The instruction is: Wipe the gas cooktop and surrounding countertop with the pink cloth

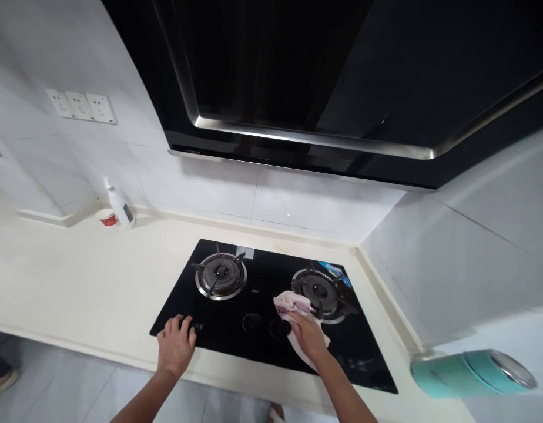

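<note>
My right hand (305,335) is closed on a white and pink cloth (293,301), pressed on the black glass gas stove (262,273) just left of the right burner (322,294). A dark control knob (279,328) sits beside the cloth, and a second knob (252,321) is further left. My left hand (177,342) rests on the stove's front left corner, fingers spread over the glass edge and holding nothing. Behind it is the left burner (221,274) with its metal pan supports.
A black range hood (298,76) hangs low above the stove. On the pale countertop (77,276), a white spray bottle (120,207) and a small red-and-white cup (107,217) stand at the back left. A teal cylinder (469,373) is at the right. Someone's foot (4,379) shows at lower left.
</note>
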The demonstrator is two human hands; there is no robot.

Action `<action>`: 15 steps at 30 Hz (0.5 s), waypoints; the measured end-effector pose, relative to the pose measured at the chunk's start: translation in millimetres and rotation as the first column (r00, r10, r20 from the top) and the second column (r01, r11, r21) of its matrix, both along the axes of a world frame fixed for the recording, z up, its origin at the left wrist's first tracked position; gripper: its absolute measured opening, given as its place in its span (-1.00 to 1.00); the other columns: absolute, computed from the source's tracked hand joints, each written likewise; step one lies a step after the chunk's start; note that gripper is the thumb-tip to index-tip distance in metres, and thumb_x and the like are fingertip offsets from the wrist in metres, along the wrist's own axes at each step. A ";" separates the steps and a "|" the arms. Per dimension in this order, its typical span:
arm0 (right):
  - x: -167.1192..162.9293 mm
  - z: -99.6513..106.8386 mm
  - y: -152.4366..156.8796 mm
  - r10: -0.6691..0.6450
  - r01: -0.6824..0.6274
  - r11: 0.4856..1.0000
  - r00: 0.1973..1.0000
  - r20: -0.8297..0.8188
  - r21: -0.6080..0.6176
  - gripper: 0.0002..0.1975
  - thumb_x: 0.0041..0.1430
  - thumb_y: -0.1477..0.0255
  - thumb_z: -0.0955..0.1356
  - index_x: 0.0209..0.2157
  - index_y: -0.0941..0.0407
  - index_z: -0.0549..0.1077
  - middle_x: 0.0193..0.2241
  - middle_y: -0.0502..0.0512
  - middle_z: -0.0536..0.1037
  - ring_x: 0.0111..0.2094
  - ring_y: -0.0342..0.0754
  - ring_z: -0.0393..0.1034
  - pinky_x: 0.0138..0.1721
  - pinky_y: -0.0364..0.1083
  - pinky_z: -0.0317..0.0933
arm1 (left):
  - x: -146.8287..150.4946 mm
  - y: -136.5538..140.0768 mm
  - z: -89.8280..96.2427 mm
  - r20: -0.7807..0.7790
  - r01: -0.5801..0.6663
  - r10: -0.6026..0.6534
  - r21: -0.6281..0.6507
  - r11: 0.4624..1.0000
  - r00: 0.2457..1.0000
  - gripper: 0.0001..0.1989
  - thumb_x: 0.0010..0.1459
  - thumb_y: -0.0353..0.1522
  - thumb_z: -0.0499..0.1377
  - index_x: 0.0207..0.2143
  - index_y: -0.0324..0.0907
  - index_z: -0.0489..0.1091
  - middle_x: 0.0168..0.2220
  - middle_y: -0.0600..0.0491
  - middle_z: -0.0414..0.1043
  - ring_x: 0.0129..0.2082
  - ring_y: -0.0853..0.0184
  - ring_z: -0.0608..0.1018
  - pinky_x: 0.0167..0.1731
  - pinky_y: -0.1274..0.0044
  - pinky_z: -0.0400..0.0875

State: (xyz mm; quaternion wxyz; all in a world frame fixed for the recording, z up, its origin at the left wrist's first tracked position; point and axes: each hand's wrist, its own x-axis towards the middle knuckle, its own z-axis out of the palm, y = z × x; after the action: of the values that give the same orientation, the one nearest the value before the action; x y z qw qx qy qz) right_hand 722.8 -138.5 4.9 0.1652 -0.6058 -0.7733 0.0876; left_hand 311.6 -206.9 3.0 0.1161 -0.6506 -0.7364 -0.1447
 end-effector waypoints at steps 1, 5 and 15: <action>-4.1 3.0 6.9 0.010 -0.010 0.999 1.000 0.005 -0.032 -0.57 0.33 0.35 0.14 0.04 0.02 0.53 0.03 0.11 0.57 0.06 0.10 0.42 0.17 0.13 0.20 | 0.0 -0.2 -0.3 -0.002 -0.001 0.001 0.001 1.000 1.000 -0.67 0.32 -0.31 0.01 0.01 -0.15 0.47 0.04 -0.16 0.40 0.07 0.05 0.37 -0.09 0.29 0.27; -19.1 11.0 34.2 0.034 -0.029 0.994 0.999 0.040 -0.102 -0.59 0.29 0.35 0.19 0.08 0.00 0.50 0.09 0.07 0.52 0.12 0.08 0.36 0.17 0.09 0.16 | 0.5 0.1 0.1 0.001 -0.009 0.009 -0.016 1.000 1.000 -0.67 0.32 -0.31 0.01 0.01 -0.15 0.48 0.06 -0.16 0.40 0.08 0.05 0.36 -0.08 0.27 0.28; -59.5 18.8 82.8 -0.040 0.075 0.979 0.983 0.180 -0.190 -0.40 0.14 0.23 0.35 0.22 0.03 0.33 0.24 0.27 0.32 0.26 0.24 0.14 0.21 0.16 0.01 | 1.0 -1.5 -0.6 0.031 -0.029 0.031 -0.033 0.999 0.999 -0.67 0.31 -0.32 0.02 0.01 -0.12 0.48 0.05 -0.14 0.42 0.09 0.06 0.36 -0.05 0.26 0.29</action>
State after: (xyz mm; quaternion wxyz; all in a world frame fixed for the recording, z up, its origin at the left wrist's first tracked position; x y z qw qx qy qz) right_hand 663.3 -55.7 23.7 0.0384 -0.6466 -0.7546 0.1051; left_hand 312.5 -208.5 2.3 0.0960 -0.6390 -0.7500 -0.1411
